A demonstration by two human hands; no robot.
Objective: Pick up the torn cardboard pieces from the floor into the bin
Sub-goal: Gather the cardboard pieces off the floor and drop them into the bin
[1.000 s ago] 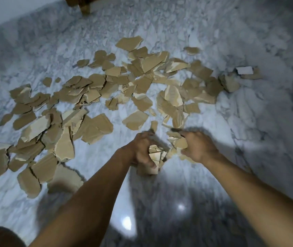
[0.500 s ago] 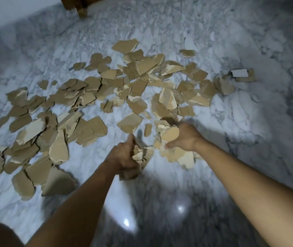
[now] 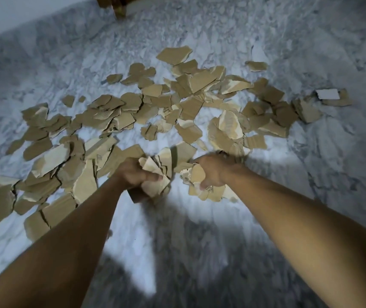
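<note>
Torn brown cardboard pieces [image 3: 133, 112] lie scattered in a wide band across the marble floor [image 3: 311, 174]. My left hand [image 3: 133, 174] grips a thick bunch of cardboard pieces [image 3: 157, 174] just above the floor, near the middle of the view. My right hand [image 3: 213, 172] is a short way to its right, fingers curled round a smaller handful of pieces [image 3: 196, 174], with more pieces under it [image 3: 213, 194]. No bin is in view.
A wooden furniture leg [image 3: 119, 7] stands at the top of the view by the pale wall. A white-faced piece [image 3: 327, 94] lies at the far right of the scatter. Bare marble stretches to the right and toward me.
Both hands have shifted forward toward the scatter, each still holding cardboard. The right hand has closed round more pieces at the pile's near edge, and the view has tipped slightly.
</note>
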